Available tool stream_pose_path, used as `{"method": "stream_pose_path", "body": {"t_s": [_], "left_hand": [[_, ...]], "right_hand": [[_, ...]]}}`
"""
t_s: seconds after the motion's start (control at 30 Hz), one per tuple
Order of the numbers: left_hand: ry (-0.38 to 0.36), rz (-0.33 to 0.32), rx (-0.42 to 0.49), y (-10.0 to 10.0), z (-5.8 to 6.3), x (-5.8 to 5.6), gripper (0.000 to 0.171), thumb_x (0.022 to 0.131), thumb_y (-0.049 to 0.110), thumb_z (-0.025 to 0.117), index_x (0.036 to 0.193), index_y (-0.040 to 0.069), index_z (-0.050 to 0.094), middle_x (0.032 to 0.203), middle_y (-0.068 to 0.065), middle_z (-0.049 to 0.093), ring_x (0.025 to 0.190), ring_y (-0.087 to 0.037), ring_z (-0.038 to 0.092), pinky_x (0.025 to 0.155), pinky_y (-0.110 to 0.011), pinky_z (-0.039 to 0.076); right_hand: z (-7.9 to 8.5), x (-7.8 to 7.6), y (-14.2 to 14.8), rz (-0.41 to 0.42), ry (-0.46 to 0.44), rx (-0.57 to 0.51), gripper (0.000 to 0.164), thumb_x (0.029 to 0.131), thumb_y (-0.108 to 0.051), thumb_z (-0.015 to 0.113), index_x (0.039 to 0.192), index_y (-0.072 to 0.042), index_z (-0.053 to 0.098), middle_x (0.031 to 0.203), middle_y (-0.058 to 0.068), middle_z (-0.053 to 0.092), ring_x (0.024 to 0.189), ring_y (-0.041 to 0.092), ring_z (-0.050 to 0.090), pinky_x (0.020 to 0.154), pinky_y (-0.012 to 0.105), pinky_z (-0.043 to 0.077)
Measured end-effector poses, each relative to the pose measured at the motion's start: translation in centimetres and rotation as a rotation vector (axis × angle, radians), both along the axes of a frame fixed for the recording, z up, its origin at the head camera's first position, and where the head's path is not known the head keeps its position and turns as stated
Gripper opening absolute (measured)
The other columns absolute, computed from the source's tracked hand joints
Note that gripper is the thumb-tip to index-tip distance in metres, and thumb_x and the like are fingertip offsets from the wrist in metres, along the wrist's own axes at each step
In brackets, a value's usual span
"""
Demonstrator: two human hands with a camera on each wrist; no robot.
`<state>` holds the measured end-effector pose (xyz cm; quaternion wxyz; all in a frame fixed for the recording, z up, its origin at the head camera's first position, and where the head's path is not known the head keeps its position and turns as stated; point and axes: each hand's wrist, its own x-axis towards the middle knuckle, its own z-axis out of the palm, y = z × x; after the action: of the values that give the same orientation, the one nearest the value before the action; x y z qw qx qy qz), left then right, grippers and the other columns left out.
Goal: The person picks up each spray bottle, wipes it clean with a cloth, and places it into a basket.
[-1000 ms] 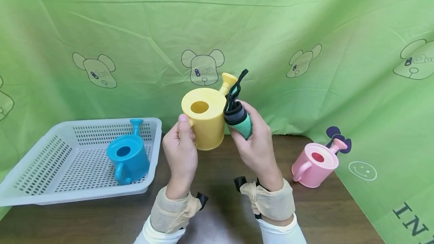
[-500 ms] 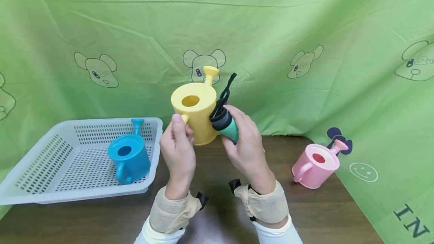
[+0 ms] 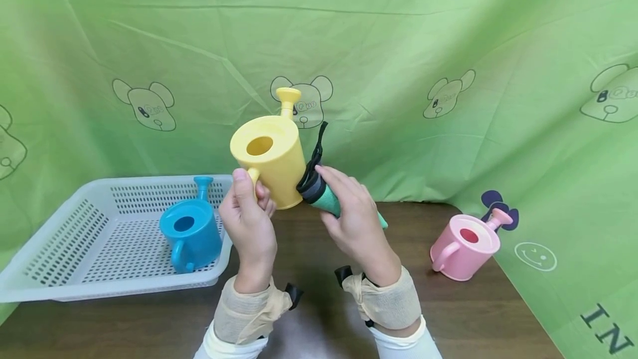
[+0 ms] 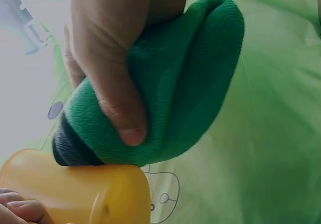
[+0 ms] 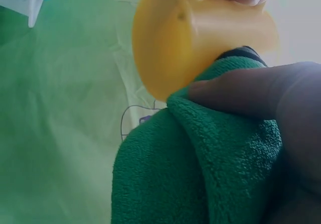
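My left hand (image 3: 251, 226) grips the handle of a yellow watering can (image 3: 279, 168), raised over the table with its spout pointing away. My right hand (image 3: 356, 218) holds a folded green towel (image 3: 326, 201) with black-and-grey edging and a black loop. In the left wrist view the towel (image 4: 165, 83) lies against the side of the yellow can (image 4: 100, 189), the thumb pressed on the cloth. The right wrist view shows the cloth (image 5: 160, 169) hanging in folds below the thumb, its dark edge at the can wall (image 5: 200, 43).
A white perforated basket (image 3: 124, 290) stands on the left of the brown table (image 3: 319, 314), with a blue watering can (image 3: 191, 237) inside. On the right stands a pink watering can (image 3: 463, 248). A green printed curtain (image 3: 379, 43) hangs behind.
Both hands have moved left with the yellow watering can and the towel. The can has turned so its spout points more straight away, and the towel has slid lower along its right side.
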<state>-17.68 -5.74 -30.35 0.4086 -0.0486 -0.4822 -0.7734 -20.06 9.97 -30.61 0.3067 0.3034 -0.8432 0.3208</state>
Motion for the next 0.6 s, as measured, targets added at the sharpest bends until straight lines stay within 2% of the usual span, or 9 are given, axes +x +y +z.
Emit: {"method": "stream_pose_path", "body": {"t_s": [0.17, 0.37, 0.6], "left_hand": [[0.03, 0.007, 0.008, -0.2, 0.1, 0.0, 0.042, 0.111, 0.024, 0.046, 0.072, 0.01, 0.052, 0.061, 0.004, 0.044, 0.047, -0.015, 0.034, 0.048, -0.021, 0.031], [0.028, -0.004, -0.011, -0.3, 0.1, 0.1, 0.043, 0.111, 0.023, 0.047, 0.07, 0.009, 0.052, 0.058, 0.004, 0.042, 0.047, -0.015, 0.034, 0.047, -0.021, 0.03], [0.006, -0.118, -0.004, -0.4, 0.3, 0.2, 0.045, 0.11, 0.024, 0.048, 0.067, 0.009, 0.049, 0.053, 0.004, 0.036, 0.044, -0.014, 0.027, 0.043, -0.024, 0.023]], "right_hand": [[-0.1, -0.1, 0.2, -0.004, -0.04, 0.055, 0.075, 0.076, 0.009, 0.076, 0.146, -0.011, 0.061, 0.145, 0.01, 0.066, 0.126, 0.034, 0.066, 0.104, 0.056, 0.051], [0.0, -0.2, 0.8, -0.018, -0.104, 0.094, 0.073, 0.078, 0.006, 0.075, 0.147, -0.011, 0.06, 0.145, 0.011, 0.066, 0.131, 0.034, 0.064, 0.109, 0.056, 0.05], [0.2, -0.8, 1.9, -0.071, -0.181, 0.069, 0.071, 0.08, 0.005, 0.071, 0.147, -0.014, 0.06, 0.142, 0.009, 0.068, 0.121, 0.032, 0.068, 0.095, 0.052, 0.055]]}}
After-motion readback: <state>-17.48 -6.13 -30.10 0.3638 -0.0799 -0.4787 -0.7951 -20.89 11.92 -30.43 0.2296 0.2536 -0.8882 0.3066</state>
